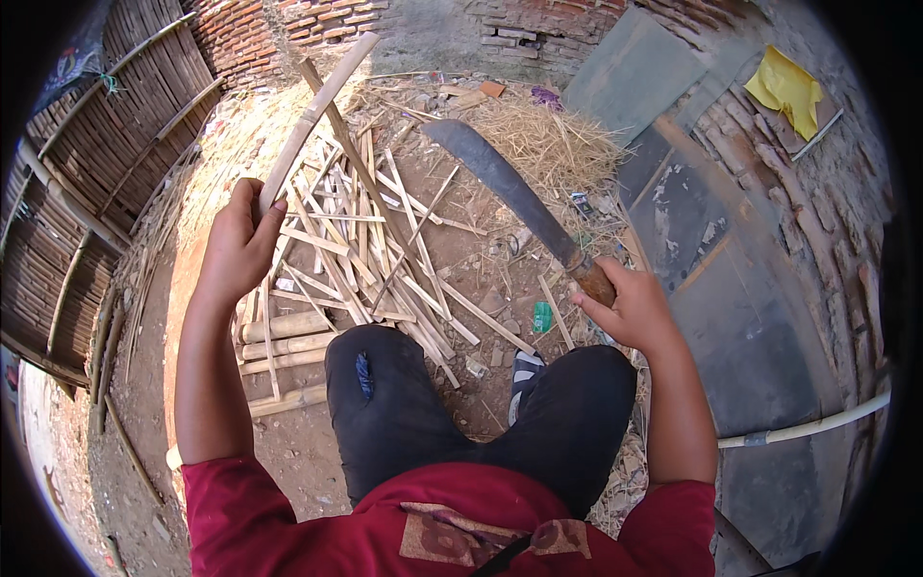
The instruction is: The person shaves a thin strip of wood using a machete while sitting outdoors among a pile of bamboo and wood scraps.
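My left hand (pixel 242 236) is closed round the lower end of a flat, pale bamboo strip (pixel 317 111), which tilts up and to the right. In my right hand (pixel 630 300) is the wooden handle of a machete (pixel 510 183); its dark, broad blade points up and to the left, apart from the strip. Behind the strip a darker wooden stick (pixel 361 154) leans over a loose heap of split bamboo pieces (pixel 332 236). My knees are bent on either side of the ground just before the heap.
Several bamboo poles (pixel 288 346) lie left of my knee. Dry straw (pixel 548 139) is heaped at the back, near a brick wall (pixel 327 19). Dark panels (pixel 731 337) and a pale pipe (pixel 817 429) are on the right. A woven bamboo screen (pixel 125 144) stands left.
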Demonstrator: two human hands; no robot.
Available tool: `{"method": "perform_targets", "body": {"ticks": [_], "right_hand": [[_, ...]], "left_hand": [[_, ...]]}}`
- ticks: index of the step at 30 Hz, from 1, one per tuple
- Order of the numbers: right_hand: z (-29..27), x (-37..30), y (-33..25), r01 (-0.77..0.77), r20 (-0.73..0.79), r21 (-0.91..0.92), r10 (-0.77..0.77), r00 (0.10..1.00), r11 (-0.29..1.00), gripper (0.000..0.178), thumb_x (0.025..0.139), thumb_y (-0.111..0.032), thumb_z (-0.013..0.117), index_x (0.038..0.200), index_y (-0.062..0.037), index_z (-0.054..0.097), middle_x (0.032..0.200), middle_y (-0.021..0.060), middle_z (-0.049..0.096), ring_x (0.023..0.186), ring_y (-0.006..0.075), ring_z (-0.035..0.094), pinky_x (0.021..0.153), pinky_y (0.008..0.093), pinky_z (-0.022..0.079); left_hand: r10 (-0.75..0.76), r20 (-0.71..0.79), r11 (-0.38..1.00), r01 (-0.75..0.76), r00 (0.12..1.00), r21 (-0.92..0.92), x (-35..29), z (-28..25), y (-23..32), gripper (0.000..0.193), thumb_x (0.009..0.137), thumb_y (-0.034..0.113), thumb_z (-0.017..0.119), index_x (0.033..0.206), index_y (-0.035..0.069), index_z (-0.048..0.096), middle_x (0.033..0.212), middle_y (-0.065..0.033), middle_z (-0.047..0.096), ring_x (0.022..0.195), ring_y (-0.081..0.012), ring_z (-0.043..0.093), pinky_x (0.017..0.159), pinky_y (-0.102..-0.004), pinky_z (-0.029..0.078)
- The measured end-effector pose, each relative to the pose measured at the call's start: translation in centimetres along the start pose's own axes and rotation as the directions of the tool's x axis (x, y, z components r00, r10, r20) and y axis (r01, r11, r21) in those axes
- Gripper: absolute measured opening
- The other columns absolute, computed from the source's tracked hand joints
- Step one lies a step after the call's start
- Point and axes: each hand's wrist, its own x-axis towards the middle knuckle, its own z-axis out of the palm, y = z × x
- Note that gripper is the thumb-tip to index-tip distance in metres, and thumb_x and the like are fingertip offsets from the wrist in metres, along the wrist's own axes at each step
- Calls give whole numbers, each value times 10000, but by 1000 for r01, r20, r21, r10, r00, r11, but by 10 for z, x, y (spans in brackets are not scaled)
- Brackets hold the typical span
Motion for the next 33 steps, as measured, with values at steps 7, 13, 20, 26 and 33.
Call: {"method": "perform_targets", "body": {"ticks": [7,13,20,26,33], "right_hand": [[4,23,-26,251,36,-200,-249,968,947,368,873,-448,712,998,-114,620,748,106,695,694,334,688,606,448,523],[12,63,-41,302,-53,-212,-320,946,929,353,876,-428,712,1001,-107,634,750,105,691,697,320,689,604,436,520],[-12,98,-48,208,83,-307,-192,978,929,382,911,-436,693,994,-68,637,756,138,683,713,336,684,639,447,525],[-42,121,33,-180,-269,126,209,940,976,451,925,-445,671,1045,-10,662,844,195,688,791,336,688,715,448,518],[4,101,8,-186,71,464,174,982,866,431,940,-404,694,1061,7,649,825,117,668,734,214,654,662,370,503]], "left_hand": [[128,112,965,-150,985,217,38,-28,51,358,1020,318,624,1034,-36,671,680,-160,586,603,-225,517,611,-383,447],[131,287,969,-184,949,166,28,-16,69,457,1068,374,527,895,-46,578,639,-153,509,610,-223,445,614,-417,424],[96,300,953,-175,949,249,19,-16,74,463,1084,359,479,890,-49,581,655,-192,522,631,-296,478,643,-440,436],[22,193,982,-57,981,179,35,-31,35,522,1083,404,472,892,-63,606,742,-181,611,655,-279,553,670,-440,468],[-274,373,919,355,887,-170,19,-18,-5,458,1100,449,400,1049,34,587,668,59,392,561,-69,353,504,-267,347]]}}
